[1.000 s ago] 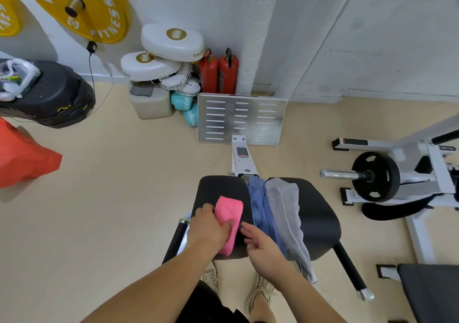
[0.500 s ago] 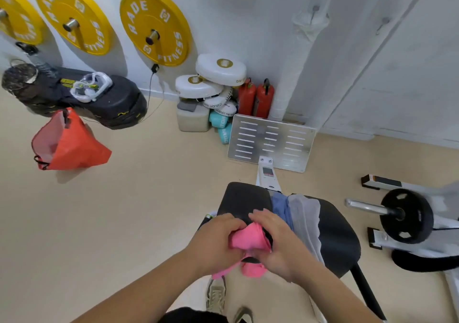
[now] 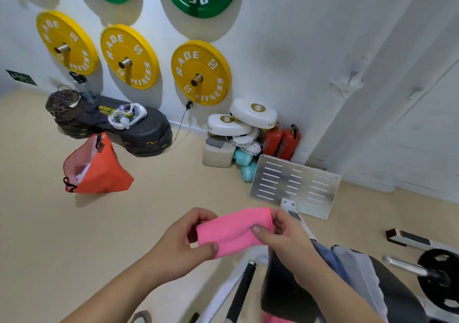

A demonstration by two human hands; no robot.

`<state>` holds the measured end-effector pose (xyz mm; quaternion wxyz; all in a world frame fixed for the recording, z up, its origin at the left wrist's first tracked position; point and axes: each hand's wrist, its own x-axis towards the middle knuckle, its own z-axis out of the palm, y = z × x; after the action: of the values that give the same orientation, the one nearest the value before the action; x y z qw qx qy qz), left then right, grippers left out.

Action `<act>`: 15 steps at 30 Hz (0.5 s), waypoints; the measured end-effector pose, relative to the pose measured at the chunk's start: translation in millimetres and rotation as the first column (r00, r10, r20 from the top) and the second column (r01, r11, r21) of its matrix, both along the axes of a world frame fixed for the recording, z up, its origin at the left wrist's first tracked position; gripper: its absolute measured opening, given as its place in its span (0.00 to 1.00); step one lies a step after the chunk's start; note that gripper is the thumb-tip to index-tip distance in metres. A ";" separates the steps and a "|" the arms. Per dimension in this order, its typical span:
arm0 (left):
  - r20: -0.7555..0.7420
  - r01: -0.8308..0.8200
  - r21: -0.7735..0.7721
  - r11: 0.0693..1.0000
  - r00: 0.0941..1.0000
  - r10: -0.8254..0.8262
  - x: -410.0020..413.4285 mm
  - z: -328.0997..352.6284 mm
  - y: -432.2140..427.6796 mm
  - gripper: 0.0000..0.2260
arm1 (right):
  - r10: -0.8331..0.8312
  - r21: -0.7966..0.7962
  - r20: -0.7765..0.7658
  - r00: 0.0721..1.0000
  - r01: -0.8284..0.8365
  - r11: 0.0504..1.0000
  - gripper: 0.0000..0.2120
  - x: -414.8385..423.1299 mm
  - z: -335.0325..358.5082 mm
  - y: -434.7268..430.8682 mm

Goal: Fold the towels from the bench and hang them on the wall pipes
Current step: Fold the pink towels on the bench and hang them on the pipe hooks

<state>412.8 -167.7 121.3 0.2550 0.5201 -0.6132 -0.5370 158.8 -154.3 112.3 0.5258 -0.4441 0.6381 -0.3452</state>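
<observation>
Yellow plates (image 3: 111,46) are occupying the wall pipes (image 3: 125,62) in the upper left of the frame. At lower centre, the left hand (image 3: 183,245) is pinching one end of the folded pink towel (image 3: 233,230) and the right hand (image 3: 285,242) the other, so its long axis is running left to right. The pipes are lying up and left, making the left hand probably nearer. A blue towel (image 3: 323,252) and grey towel (image 3: 357,270) are lying on the bench (image 3: 402,298) at lower right.
</observation>
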 end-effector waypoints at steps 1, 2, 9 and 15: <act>-0.014 -0.038 -0.012 0.999 0.999 0.038 23.0 -0.3 -14.2 0.18 | -0.014 -0.002 0.007 1.000 0.014 1.000 0.12 24.5 -2.2 -15.4; -0.023 -0.075 -0.025 0.997 0.997 0.074 46.2 0.2 -30.3 0.19 | -0.027 -0.005 0.013 1.000 0.027 1.000 0.13 49.3 -3.6 -31.6; -0.094 -0.248 -0.001 0.969 0.965 0.246 169.9 31.3 -143.9 0.19 | -0.022 0.016 0.181 0.983 0.020 1.000 0.17 170.4 23.1 -130.9; -0.155 -0.224 0.007 0.975 0.963 0.222 149.0 54.3 -248.5 0.20 | -0.190 -0.093 0.139 0.972 0.203 0.975 0.21 167.3 59.2 -194.2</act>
<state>561.8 -416.2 175.6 0.3636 0.5411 -0.5318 -0.5405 326.1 -348.5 171.5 0.5046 -0.3829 0.6243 -0.4572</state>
